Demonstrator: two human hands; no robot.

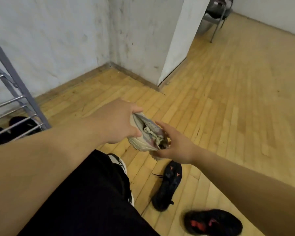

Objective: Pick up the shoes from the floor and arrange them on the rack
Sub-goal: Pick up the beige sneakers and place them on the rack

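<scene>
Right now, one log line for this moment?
left hand grips pale sneaker | right hand touches it | black shoes on floor

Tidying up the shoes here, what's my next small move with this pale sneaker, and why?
Probably carry it left to the rack: your left hand grips the pale sneaker off the floor, your right hand lies open at its other end, and the rack's bars stand close at left.
</scene>
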